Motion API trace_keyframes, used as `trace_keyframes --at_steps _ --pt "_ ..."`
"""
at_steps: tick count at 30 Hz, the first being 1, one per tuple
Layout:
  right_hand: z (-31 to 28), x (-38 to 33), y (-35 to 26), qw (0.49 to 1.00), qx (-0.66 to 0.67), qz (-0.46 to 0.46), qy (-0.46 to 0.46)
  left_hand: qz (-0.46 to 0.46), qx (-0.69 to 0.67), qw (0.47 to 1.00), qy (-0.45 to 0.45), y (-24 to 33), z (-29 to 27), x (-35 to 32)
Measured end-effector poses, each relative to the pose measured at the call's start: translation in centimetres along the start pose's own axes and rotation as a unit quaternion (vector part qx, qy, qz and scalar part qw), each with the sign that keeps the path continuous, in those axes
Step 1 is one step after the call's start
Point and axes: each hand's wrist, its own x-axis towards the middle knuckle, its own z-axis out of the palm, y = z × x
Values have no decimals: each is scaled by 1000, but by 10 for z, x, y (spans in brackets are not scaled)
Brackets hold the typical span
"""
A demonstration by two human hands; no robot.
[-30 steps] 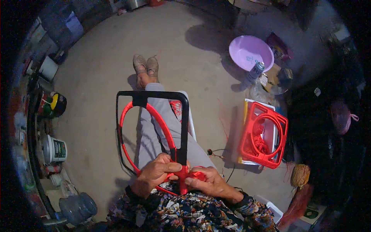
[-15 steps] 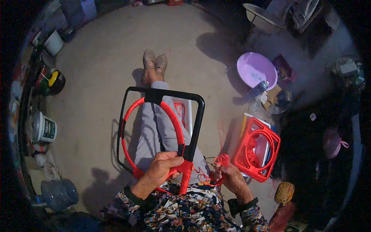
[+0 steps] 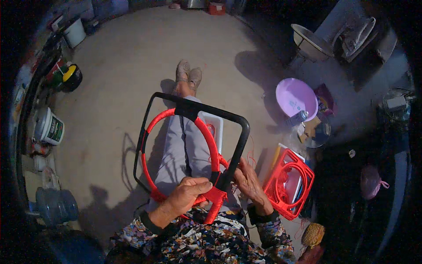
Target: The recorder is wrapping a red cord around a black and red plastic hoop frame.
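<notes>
Over my lap stands a black square frame with a round ring inside it. Red cord is wrapped round much of the ring and the near right corner. My left hand grips that corner, thumb on top. Beside the frame's right bar is my right hand, its fingers curled and partly hidden behind the bar. A small bundle of red cord shows at these fingertips, between ring and bar.
To my right, a finished-looking red frame leans on a white box. Farther right are a purple basin and a spray can. A white container stands beside my legs. Buckets and a water jug line the left side.
My right hand has moved up and left to the frame's right bar, carrying the red cord bundle behind it. My left hand keeps its grip on the corner. The view has shifted slightly.
</notes>
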Motion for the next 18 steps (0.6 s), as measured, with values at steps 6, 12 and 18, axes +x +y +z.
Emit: trace_keyframes --at_steps 6,12,18 --pt "25 -4 -19 953 290 80 -16 41 -24 996 80 -2 11 1" --pt "41 -3 14 973 232 6 5 18 -25 999 44 -10 -6 7" --pt "35 -23 -31 987 119 -11 107 36 -45 990 132 -13 -1 9"
